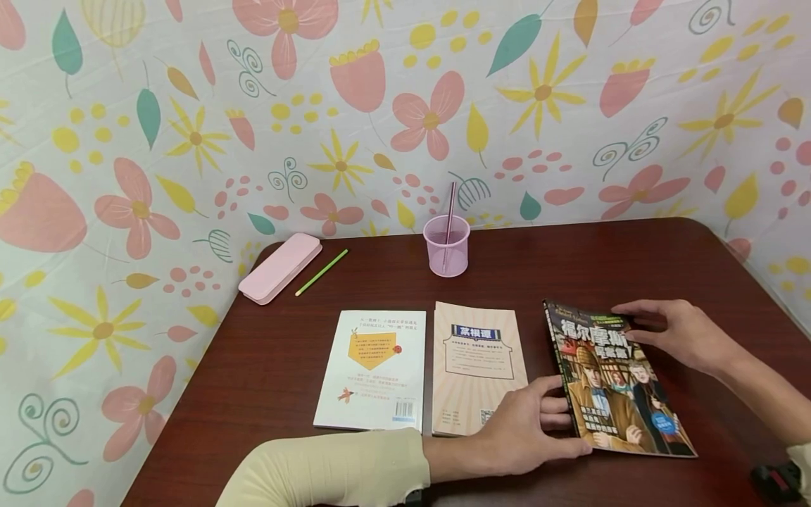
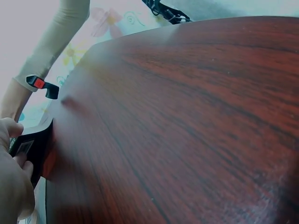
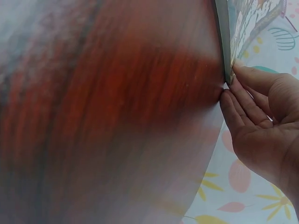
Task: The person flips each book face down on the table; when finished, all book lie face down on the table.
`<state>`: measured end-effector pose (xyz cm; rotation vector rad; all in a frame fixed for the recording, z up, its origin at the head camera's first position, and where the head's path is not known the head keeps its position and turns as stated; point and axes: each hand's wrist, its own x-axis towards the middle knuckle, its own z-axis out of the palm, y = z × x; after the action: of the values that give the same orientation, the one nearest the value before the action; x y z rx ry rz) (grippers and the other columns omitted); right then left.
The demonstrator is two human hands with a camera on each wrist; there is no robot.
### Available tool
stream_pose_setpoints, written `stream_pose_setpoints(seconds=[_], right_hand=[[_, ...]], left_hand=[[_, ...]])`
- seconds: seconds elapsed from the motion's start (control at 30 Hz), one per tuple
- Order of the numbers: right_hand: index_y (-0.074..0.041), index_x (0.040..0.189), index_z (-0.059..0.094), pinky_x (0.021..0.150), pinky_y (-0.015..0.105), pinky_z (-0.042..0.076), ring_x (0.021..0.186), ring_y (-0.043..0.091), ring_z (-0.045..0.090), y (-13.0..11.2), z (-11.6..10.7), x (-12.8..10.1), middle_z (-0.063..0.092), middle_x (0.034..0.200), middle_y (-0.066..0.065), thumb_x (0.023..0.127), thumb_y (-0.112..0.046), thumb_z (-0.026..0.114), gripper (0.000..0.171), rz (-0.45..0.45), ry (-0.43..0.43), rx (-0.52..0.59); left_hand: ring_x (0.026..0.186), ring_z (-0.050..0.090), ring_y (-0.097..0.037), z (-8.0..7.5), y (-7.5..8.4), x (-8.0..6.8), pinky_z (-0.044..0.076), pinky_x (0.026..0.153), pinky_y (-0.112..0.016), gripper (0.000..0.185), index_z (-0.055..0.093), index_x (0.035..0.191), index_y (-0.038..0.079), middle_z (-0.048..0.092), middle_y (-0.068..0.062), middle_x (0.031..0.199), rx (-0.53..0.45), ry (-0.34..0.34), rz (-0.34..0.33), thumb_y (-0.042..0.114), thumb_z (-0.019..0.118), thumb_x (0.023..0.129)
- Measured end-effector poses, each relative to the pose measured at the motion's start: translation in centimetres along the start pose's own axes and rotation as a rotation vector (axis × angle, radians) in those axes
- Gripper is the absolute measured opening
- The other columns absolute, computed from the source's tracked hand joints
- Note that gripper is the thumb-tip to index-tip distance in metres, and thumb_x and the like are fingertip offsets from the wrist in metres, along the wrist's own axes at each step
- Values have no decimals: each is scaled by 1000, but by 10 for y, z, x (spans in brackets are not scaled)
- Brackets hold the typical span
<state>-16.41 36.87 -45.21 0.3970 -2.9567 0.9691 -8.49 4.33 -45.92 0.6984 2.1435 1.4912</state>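
A comic-style book [image 1: 611, 387] with two cartoon figures and Chinese lettering on its cover is tilted over the table's right half. My left hand [image 1: 516, 429] grips its lower left edge, thumb on the cover and fingers curled beneath. At the upper right edge, my right hand [image 1: 674, 338] pinches the book between thumb and fingers, and the right wrist view shows the pinched edge [image 3: 224, 42] close up. Left of it lie a beige book [image 1: 475, 394], partly covered by my left hand, and a white book [image 1: 374, 380] with a yellow-orange shield shape.
Toward the back of the dark red wooden table [image 1: 526, 264] stands a pink mesh cup [image 1: 447, 246] holding a dark stick-like pen. A pink pencil case [image 1: 281, 269] and a green pencil [image 1: 322, 272] lie at the back left. A flower-patterned cloth [image 1: 380, 141] hangs behind the table.
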Motion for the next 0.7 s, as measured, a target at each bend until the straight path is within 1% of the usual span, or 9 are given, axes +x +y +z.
stream_pose_setpoints(seconds=[0.03, 0.07, 0.17, 0.27, 0.47, 0.53, 0.57, 0.63, 0.7], right_hand=[[3, 135, 69, 70, 19, 57, 115, 51, 65, 0, 0, 0, 64, 133, 36, 96, -4, 78, 41, -3, -1, 5], [4, 135, 68, 70, 18, 57, 116, 53, 64, -1, 1, -1, 63, 133, 36, 96, -3, 77, 41, -7, -3, 12], [4, 137, 68, 70, 18, 57, 117, 54, 63, -2, 1, -2, 62, 134, 37, 96, -2, 77, 42, -7, -1, 13], [4, 138, 66, 68, 19, 56, 117, 56, 62, -2, 1, -2, 61, 135, 39, 97, -2, 76, 42, -5, -3, 7], [3, 139, 66, 65, 21, 54, 116, 56, 62, -1, 2, -2, 60, 135, 39, 98, -2, 76, 43, -22, 16, -12], [2, 139, 66, 64, 22, 53, 113, 52, 65, 0, 2, -2, 61, 134, 38, 97, -2, 76, 43, -26, 27, -13], [2, 139, 66, 64, 22, 54, 111, 46, 68, 0, 2, -2, 62, 134, 38, 97, -2, 77, 44, -26, 31, -13], [2, 139, 66, 64, 23, 54, 105, 27, 73, 0, 2, -2, 63, 133, 37, 96, -2, 77, 44, -26, 34, -9], [3, 139, 66, 63, 23, 54, 97, 6, 71, 0, 1, -1, 64, 131, 35, 96, -3, 78, 45, -27, 37, -14]], left_hand=[[101, 66, 10, 0, -1, 0, 46, 100, -14, 80, 46, 157, 10, 72, 5, 130, 4, -2, 2, 21, 87, 90], [101, 66, 10, 0, -1, 0, 46, 100, -14, 79, 46, 157, 10, 72, 5, 130, 10, -5, 8, 21, 87, 90], [101, 66, 11, 0, -3, 0, 46, 100, -13, 79, 46, 156, 12, 72, 4, 130, 20, -9, 29, 20, 87, 89], [101, 67, 10, 0, -3, -1, 47, 96, -11, 78, 46, 155, 13, 72, 2, 131, 20, -11, 44, 17, 88, 89], [101, 68, 8, -1, -2, -1, 52, 86, -9, 73, 46, 154, 11, 69, -3, 135, -26, -33, 70, 10, 84, 92], [102, 68, 7, -1, -1, -1, 53, 85, -9, 73, 45, 155, 10, 68, -5, 137, -30, -46, 94, 9, 83, 93], [102, 68, 7, -2, -1, -1, 52, 85, -9, 73, 44, 156, 10, 67, -5, 139, -17, -52, 108, 9, 82, 94], [104, 69, 6, -3, 1, -1, 52, 85, -8, 72, 43, 157, 10, 66, -6, 140, 18, -60, 136, 9, 81, 95], [105, 70, 4, -4, 2, -1, 51, 86, -8, 73, 42, 159, 10, 65, -7, 142, 52, -67, 162, 9, 79, 96]])
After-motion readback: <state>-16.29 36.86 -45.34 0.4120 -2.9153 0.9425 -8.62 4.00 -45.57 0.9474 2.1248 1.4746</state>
